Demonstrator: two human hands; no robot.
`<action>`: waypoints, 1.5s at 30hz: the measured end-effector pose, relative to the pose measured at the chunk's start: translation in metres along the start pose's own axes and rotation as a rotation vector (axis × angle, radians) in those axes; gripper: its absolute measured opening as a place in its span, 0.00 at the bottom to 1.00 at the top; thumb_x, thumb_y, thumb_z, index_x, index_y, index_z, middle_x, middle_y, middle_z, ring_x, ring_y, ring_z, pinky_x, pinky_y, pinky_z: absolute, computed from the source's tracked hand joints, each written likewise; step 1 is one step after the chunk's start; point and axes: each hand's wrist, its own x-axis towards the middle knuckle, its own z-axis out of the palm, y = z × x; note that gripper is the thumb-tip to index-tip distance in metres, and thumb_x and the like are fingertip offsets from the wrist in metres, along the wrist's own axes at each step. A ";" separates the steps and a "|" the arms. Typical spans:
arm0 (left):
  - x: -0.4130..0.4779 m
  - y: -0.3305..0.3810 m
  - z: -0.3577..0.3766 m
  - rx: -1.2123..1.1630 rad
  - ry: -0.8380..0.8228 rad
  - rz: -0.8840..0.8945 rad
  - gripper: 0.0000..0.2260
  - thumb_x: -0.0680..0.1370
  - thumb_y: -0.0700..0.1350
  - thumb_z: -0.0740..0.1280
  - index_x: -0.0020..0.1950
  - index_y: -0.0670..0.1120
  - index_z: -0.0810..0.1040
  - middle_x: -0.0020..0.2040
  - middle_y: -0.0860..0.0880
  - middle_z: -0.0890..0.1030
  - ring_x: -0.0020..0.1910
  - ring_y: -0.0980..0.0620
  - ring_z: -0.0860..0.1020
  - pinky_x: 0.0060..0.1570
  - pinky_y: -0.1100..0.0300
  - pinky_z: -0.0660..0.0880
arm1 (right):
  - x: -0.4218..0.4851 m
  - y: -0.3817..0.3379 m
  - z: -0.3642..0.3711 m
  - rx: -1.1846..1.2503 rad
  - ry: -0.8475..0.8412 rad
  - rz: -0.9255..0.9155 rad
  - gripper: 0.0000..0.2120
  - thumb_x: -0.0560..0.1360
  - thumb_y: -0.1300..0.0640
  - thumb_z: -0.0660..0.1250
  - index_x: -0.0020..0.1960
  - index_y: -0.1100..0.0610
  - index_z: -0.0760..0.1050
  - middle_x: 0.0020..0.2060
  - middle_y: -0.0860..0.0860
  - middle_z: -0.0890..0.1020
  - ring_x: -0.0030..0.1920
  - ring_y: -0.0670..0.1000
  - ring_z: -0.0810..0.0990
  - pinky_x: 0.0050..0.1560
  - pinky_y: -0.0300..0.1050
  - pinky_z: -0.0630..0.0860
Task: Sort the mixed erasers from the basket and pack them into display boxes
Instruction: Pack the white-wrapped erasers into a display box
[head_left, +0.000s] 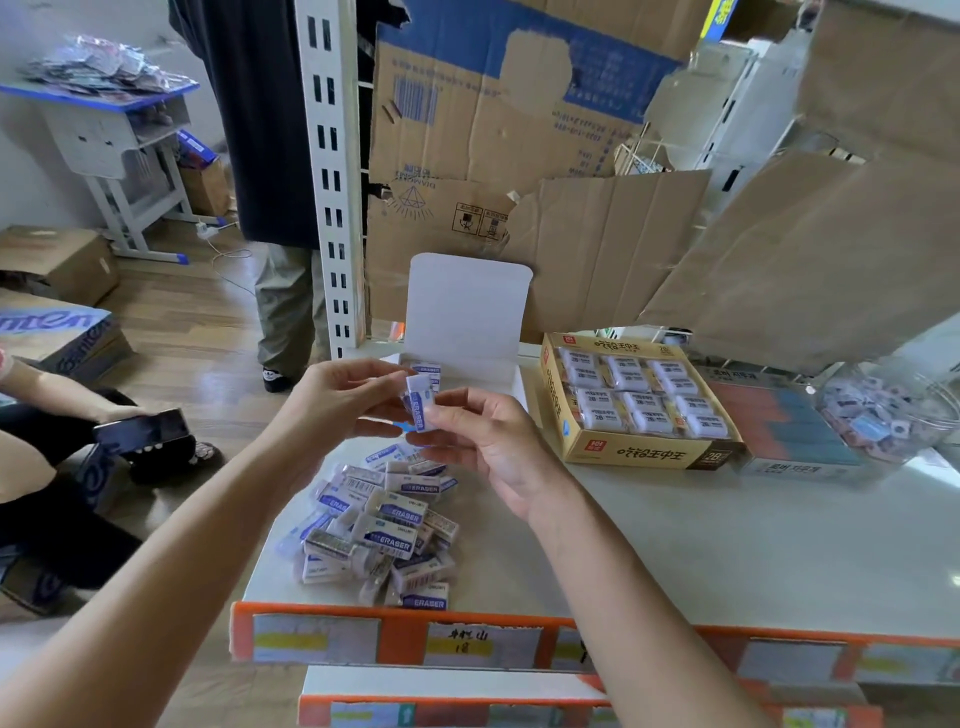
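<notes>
Head view: a small white eraser (420, 408) in a blue-printed paper sleeve is held upright in the air between two hands, just in front of an open white cardboard display box (467, 312) whose lid stands up. The left grip (332, 400) pinches the eraser's upper end between thumb and fingers. The right grip (483, 436) pinches its lower end, fingertips curled onto the sleeve. Whether a second eraser sits behind it in the left grip cannot be told.

The piece looks light, firm and slightly rubbery, and unlikely to break. Its glossy wrap may slip, so the flat long sides seem the place to take hold. A boxed eraser (429, 370) of the same kind shows at the box's left side.

Below the hands, a loose heap of blue-and-white erasers (384, 525) lies on the pale white surface (675, 545), which has an orange front strip (400, 642) bearing paper labels. To the right sit a full yellow cardboard box of wrapped 2B erasers (639, 405), a flat box of red and blue-grey erasers (795, 431) and a clear plastic jar (888, 410) of small mixed pieces. No basket is in view.

Behind stand torn brown cardboard sheets (597, 249) and a white slotted metal upright (332, 171). On the wooden floor (182, 338) to the left, one person stands and another sits holding a dark phone (140, 428), near a blue-edged school desk (104, 98).
</notes>
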 end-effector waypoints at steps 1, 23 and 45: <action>0.001 0.001 0.002 -0.012 -0.003 -0.007 0.09 0.75 0.44 0.65 0.48 0.40 0.80 0.37 0.43 0.83 0.33 0.53 0.82 0.35 0.64 0.79 | 0.000 -0.001 -0.002 -0.030 0.026 -0.016 0.03 0.74 0.66 0.67 0.44 0.59 0.76 0.38 0.56 0.82 0.34 0.49 0.83 0.36 0.38 0.80; 0.040 -0.018 -0.005 0.832 0.088 0.309 0.08 0.77 0.43 0.65 0.55 0.49 0.80 0.55 0.52 0.78 0.42 0.57 0.74 0.41 0.62 0.69 | 0.041 -0.021 -0.035 -0.845 0.045 0.043 0.06 0.71 0.53 0.72 0.46 0.53 0.79 0.39 0.48 0.81 0.43 0.50 0.79 0.44 0.43 0.72; 0.047 -0.027 -0.013 0.749 0.123 0.180 0.08 0.76 0.40 0.66 0.53 0.48 0.77 0.53 0.51 0.77 0.46 0.54 0.77 0.37 0.68 0.71 | 0.056 -0.014 -0.024 -1.011 0.070 0.149 0.10 0.71 0.51 0.73 0.39 0.52 0.72 0.41 0.49 0.80 0.42 0.49 0.77 0.40 0.42 0.71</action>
